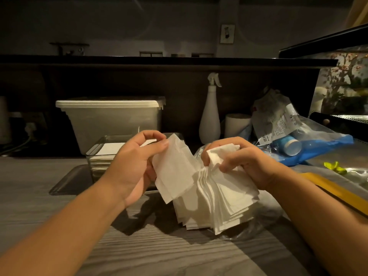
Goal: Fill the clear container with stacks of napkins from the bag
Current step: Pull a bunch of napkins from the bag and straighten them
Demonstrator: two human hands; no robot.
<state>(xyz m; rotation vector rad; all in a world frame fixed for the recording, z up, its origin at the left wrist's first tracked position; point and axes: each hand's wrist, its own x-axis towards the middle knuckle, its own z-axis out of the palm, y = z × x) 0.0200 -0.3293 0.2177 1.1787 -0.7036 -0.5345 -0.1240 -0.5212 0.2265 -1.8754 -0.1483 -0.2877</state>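
Left hand (133,168) pinches a few napkins (173,172), thumb against fingers; right hand (241,158) grips the top of a fanned stack (219,204). The clear container (90,158), partly filled, lies just beyond the left hand, left of the stack.

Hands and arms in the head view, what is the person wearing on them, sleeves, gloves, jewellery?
Nothing is worn. The left hand and right hand show no gloves, rings or watch. The left arm and right arm are uncovered down to the frame's edge, with no sleeve in view.
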